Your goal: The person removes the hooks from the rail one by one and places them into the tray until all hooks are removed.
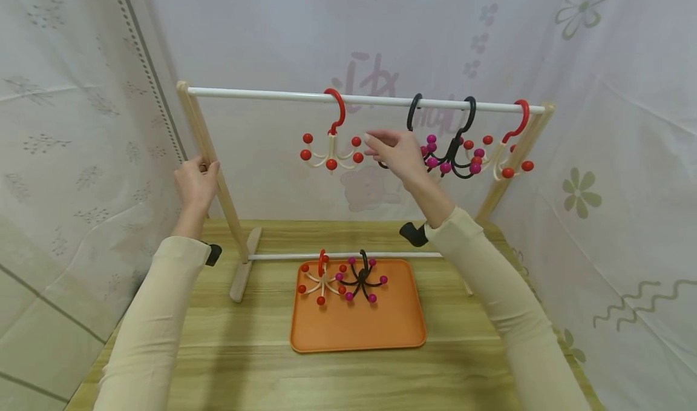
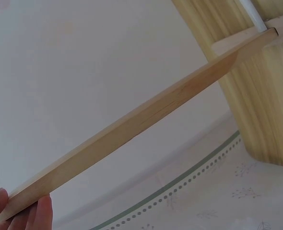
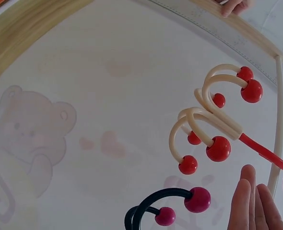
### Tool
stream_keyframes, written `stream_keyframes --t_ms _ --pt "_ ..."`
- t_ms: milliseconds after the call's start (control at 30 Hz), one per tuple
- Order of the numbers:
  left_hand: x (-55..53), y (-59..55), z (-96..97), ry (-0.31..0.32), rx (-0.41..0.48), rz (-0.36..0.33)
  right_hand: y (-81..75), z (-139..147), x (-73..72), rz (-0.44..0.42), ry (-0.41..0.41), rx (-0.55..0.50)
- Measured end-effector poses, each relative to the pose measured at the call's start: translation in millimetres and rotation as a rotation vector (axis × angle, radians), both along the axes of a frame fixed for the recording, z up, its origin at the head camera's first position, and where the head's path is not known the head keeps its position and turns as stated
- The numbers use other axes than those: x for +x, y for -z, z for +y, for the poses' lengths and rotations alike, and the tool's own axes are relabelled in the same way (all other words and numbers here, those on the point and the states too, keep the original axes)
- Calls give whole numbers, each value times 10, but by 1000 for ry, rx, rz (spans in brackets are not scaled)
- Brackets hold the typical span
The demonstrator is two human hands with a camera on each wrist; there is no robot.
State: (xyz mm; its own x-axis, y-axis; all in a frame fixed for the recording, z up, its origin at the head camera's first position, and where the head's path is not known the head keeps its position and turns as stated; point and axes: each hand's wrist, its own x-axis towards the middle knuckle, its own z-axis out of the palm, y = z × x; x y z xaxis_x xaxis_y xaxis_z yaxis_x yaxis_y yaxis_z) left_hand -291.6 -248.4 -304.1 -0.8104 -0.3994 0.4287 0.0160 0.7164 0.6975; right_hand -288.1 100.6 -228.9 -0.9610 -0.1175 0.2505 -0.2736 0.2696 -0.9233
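My left hand (image 1: 197,182) grips the left wooden post (image 2: 127,124) of a rack, thumb on one side and fingers on the other in the left wrist view. My right hand (image 1: 400,155) is raised below the white top rail (image 1: 261,94), its fingers extended and nothing held between them. Just left of its fingertips hangs a cream claw-shaped hanger (image 3: 228,125) with a red hook and red balls. Behind and right of that hand, two black hangers (image 1: 453,151) with magenta balls hang on the rail, one partly hidden. Another red-hooked cream hanger (image 1: 498,155) hangs at the right end.
On the wooden table (image 1: 234,362) lies an orange tray (image 1: 359,329). It carries a red-hooked cream hanger (image 1: 322,281) and a black hanger (image 1: 362,278) with magenta balls. A white lower bar (image 1: 283,256) runs behind the tray. Printed curtains (image 1: 615,126) surround the table.
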Motion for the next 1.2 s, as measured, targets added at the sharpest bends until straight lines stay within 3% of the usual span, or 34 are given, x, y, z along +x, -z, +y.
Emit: stream_keyframes --t_ms 267,533,867,1200 --pt "14 -5 -8 -2 6 -6 -72 -157 -84 18 -13 -19" --pt "18 0 4 -8 -8 0 -194 -260 -127 72 15 73" --pt "18 -8 13 -6 -2 -15 -239 -453 -161 128 -15 93" --pt "8 -1 -3 -4 -14 -23 -257 -591 -182 171 44 114"
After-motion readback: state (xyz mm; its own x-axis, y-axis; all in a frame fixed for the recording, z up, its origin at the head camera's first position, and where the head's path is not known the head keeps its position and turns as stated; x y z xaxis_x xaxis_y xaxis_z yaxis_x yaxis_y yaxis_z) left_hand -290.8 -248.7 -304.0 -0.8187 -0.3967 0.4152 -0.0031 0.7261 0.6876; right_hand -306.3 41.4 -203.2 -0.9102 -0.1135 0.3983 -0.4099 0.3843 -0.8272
